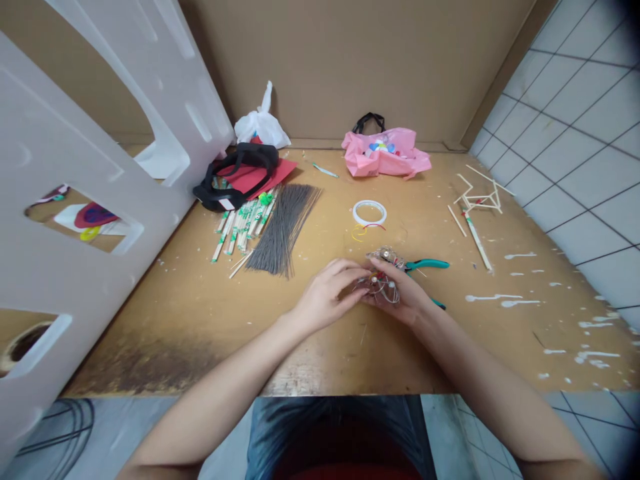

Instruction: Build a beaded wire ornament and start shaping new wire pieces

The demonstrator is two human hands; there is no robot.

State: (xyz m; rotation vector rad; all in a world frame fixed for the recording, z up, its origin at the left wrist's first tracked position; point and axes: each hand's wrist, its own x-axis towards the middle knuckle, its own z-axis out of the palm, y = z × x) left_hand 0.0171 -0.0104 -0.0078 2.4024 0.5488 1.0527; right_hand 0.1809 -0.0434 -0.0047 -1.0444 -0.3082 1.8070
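Spreading wide, the wooden table point(220, 310) has a white plastic panel point(75, 160) along its left, with grey wires point(283, 230) and a pink bag point(357, 157) farther back. Near the front edge, the left hand point(327, 293) curls half closed (whether it grips, I cannot tell) beside the loosely cupped right hand point(407, 293), which partly hides teal-handled pliers point(430, 264) and holds a silvery, tangled wire piece point(391, 291) with red and yellow bits.

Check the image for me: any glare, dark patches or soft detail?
Head view: top-right corner fades to black over the tiles; pale sheen on the table near its front edge; fine wires at the left hand and right hand look soft, strands hard to separate.
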